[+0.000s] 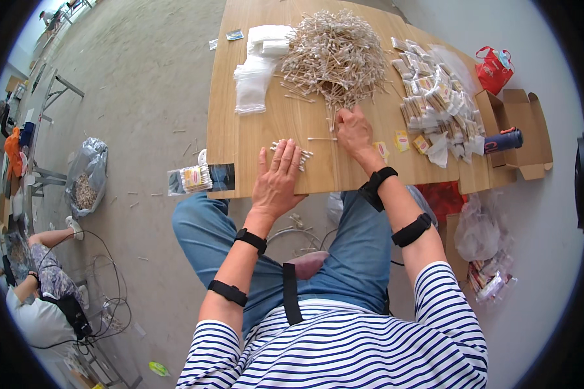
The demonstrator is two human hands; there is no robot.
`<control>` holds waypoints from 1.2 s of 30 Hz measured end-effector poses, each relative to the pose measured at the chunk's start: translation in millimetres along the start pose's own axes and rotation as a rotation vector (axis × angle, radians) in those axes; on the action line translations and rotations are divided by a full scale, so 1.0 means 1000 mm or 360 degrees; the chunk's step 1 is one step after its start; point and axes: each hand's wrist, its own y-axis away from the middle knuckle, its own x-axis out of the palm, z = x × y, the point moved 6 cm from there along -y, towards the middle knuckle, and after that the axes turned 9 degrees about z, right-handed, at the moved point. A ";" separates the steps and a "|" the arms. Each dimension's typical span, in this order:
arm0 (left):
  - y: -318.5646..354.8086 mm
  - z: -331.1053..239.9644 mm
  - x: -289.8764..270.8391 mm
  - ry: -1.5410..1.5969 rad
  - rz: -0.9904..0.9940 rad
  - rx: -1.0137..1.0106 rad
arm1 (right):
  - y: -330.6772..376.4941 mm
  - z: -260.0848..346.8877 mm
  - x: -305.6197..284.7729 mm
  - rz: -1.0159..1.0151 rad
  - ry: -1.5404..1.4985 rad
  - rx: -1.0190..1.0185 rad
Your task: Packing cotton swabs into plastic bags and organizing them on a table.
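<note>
My left hand [279, 178] lies flat near the table's front edge, fingers stretched over a small bunch of cotton swabs [307, 155]. Swab tips show on both sides of its fingers. At the near edge of a big heap of loose cotton swabs [334, 55], my right hand [355, 133] has its fingers pinched on swabs; how many is hidden. A single swab [322, 139] lies crosswise between my hands. Small yellow cards [402, 141] lie right of my right hand. A filled swab pack [194, 178] sits at the table's left front corner.
Clear plastic bags [253, 84] are stacked left of the heap. Many filled packs [435, 97] pile up on the right, beside an open cardboard box [532, 129], a dark blue bottle [503, 141] and a red bag [494, 70]. Another person [45, 311] sits far left.
</note>
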 end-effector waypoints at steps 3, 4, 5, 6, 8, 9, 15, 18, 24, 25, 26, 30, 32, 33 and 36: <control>-0.002 -0.001 0.000 0.0000 -0.0003 0.0009 | -0.004 0.001 -0.008 -0.0044 -0.0107 -0.0066; -0.002 -0.002 0.000 0.0008 -0.0012 0.0013 | -0.003 0.002 -0.010 -0.0044 -0.0104 -0.0064; -0.001 -0.001 0.000 0.0008 -0.0013 0.0006 | -0.002 0.011 -0.010 -0.0014 -0.0100 -0.0146; 0.000 0.001 0.000 -0.0003 -0.0018 -0.0001 | 0.001 0.020 -0.009 0.0016 -0.0095 -0.0227; 0.001 0.002 0.000 -0.0014 -0.0027 -0.0006 | 0.018 0.033 0.000 0.0145 -0.0093 -0.0217; 0.000 0.001 0.000 -0.0008 -0.0023 0.0005 | 0.023 0.036 0.006 0.0271 -0.0091 -0.0201; 0.000 0.001 0.000 0.0009 -0.0031 0.0005 | 0.033 0.026 -0.001 0.0104 -0.0098 -0.0156; 0.000 0.000 -0.001 0.0022 -0.0015 0.0000 | 0.038 0.023 0.002 0.0083 -0.0186 -0.0210; 0.001 0.000 -0.001 0.0025 -0.0013 0.0003 | 0.035 0.025 0.011 0.0113 -0.0132 -0.0144; 0.001 0.000 -0.001 0.0017 -0.0010 0.0005 | 0.035 0.027 0.011 0.0116 -0.0132 -0.0146; 0.001 0.001 0.000 0.0016 -0.0009 0.0002 | 0.037 0.028 0.010 0.0047 -0.0126 -0.0108; 0.000 0.000 -0.001 0.0022 -0.0022 0.0009 | 0.037 0.033 0.009 -0.0096 -0.0115 -0.0034; 0.000 0.000 -0.001 0.0017 -0.0007 0.0004 | 0.040 0.045 0.016 -0.0067 -0.0137 -0.0071; 0.000 0.000 0.000 0.0007 0.0013 -0.0001 | 0.043 0.054 0.020 -0.0038 -0.0158 -0.0111; 0.000 0.000 -0.001 0.0010 0.0000 0.0009 | 0.053 0.079 0.029 0.0059 -0.0206 -0.0186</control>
